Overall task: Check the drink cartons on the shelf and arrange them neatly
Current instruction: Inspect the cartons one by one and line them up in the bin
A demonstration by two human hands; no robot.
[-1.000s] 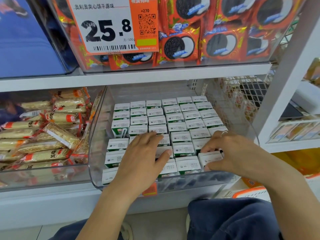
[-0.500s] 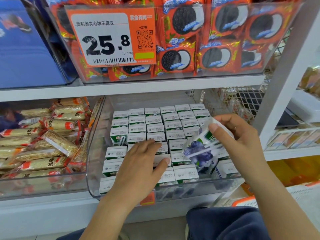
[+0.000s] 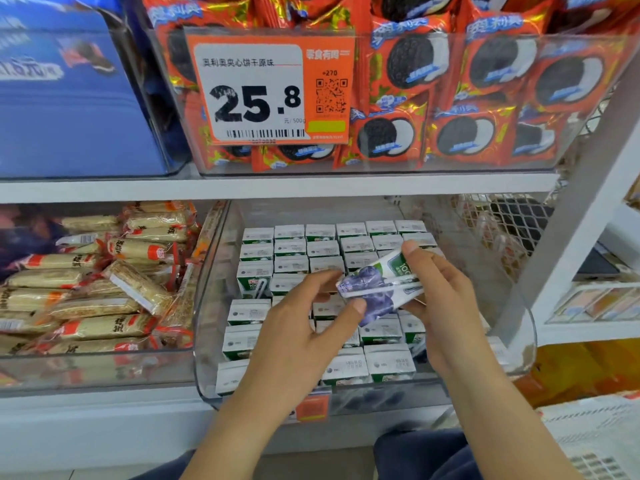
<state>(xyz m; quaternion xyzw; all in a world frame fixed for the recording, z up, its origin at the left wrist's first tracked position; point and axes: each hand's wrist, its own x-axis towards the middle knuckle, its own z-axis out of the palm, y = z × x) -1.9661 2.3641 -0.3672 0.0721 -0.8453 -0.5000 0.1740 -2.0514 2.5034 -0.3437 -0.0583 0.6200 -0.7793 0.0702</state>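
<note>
Several small white-and-green drink cartons (image 3: pixel 322 249) stand in rows inside a clear plastic bin (image 3: pixel 204 341) on the lower shelf. One carton (image 3: pixel 377 284) with a blueberry picture is lifted above the rows and lies tilted on its side. My right hand (image 3: pixel 443 299) grips its right end, fingers over the top. My left hand (image 3: pixel 304 327) pinches its left end between thumb and fingers. A gap shows in the rows near the bin's front right.
A second clear bin (image 3: pixel 86 368) of wrapped snack bars sits to the left. Above, a bin of red biscuit packs (image 3: pixel 485 98) carries an orange price tag (image 3: pixel 270 91). A white shelf upright (image 3: pixel 571 220) stands at right.
My right hand pulled one carton out of the front right of the bin and raised it. My left hand left the carton tops and took hold of its other end.
</note>
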